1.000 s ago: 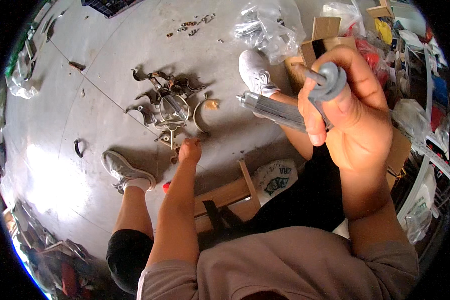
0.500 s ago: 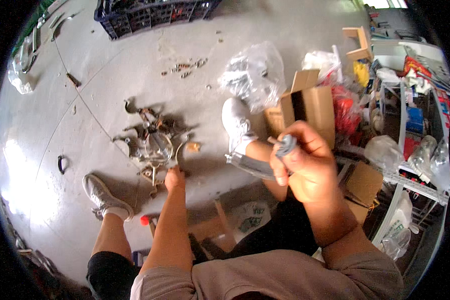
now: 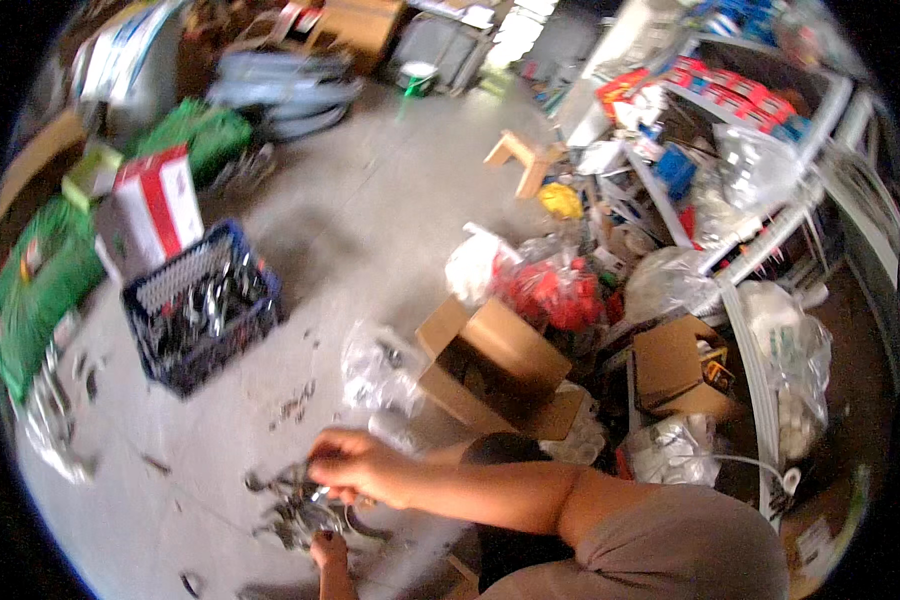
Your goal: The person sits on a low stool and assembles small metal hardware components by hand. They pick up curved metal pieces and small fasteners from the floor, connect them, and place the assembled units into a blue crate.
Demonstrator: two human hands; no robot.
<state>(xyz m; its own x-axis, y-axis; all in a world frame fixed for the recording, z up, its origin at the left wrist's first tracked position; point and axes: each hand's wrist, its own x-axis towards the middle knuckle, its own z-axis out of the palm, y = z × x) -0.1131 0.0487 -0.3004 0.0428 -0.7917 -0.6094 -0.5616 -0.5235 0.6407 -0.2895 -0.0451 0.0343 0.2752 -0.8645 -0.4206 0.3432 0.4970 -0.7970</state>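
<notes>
A loose heap of curved metal parts (image 3: 305, 518) lies on the floor in front of me, partly covered by my hands. Over its upper right side is my right hand (image 3: 355, 468), fingers curled in a closed grip. Whatever sits in those fingers is blurred and mostly hidden. Close against the heap's lower edge, my left hand (image 3: 328, 548) is closed too, and I cannot make out what it holds. Small dark bits (image 3: 298, 400) are scattered on the floor beyond the heap.
A blue crate (image 3: 205, 310) full of dark metal parts stands at left, beside a red and white box (image 3: 155, 210). An open cardboard box (image 3: 495, 360) and a clear plastic bag (image 3: 380, 370) lie ahead. Crowded metal shelving (image 3: 760, 370) lines the right; a small wooden stool (image 3: 525, 160) stands farther off.
My view has swung up and to the right, showing more of the room. My right hand, earlier raised with a dark curved metal part, is now down over the heap. My left hand stays at the heap.
</notes>
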